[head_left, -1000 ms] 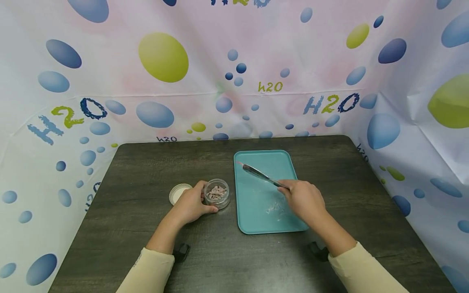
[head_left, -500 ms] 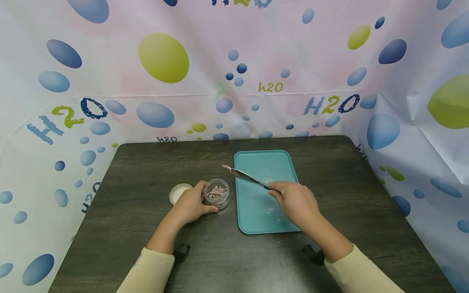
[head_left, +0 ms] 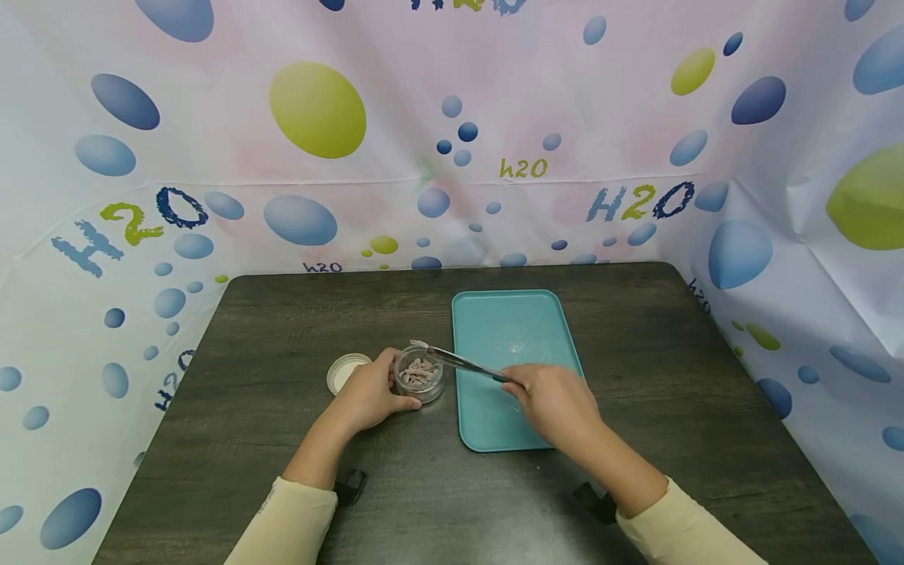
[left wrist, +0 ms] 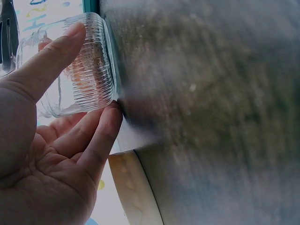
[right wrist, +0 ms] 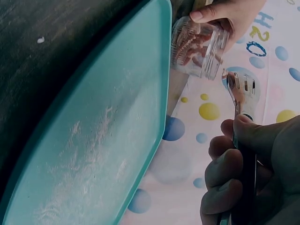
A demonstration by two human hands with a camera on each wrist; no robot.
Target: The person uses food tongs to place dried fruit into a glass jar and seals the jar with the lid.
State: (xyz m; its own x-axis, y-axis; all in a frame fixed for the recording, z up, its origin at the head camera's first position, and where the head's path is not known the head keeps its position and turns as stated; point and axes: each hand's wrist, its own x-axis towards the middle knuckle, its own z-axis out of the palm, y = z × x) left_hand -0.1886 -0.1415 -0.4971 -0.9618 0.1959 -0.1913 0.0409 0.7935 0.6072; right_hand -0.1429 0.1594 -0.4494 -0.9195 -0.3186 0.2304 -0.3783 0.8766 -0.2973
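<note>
A small ribbed glass jar point(head_left: 419, 384) with pale pinkish-brown strips inside stands on the table. My left hand point(head_left: 369, 396) grips its side, thumb nearest me and fingers behind, as the left wrist view also shows the thumb point(left wrist: 56, 58) against the ribbed glass. My right hand point(head_left: 554, 404) holds metal tongs point(head_left: 466, 362) by their dark handle. Their slotted tip point(right wrist: 243, 89) sits over the jar's mouth in the head view, pinching one pale strip point(head_left: 418, 343). The jar's lid point(head_left: 346, 372) lies on the table, partly behind my left hand.
A turquoise tray point(head_left: 504, 318) lies to the right of the jar, under the tongs and right hand, with pale crumbs and smears on its surface. A white crumb point(right wrist: 41, 40) is on the dark wooden table point(head_left: 339, 310). A printed curtain point(head_left: 395, 78) hangs behind.
My right hand has moved left, carrying the tongs and the strip from above the tray to over the jar. My left hand stays on the jar.
</note>
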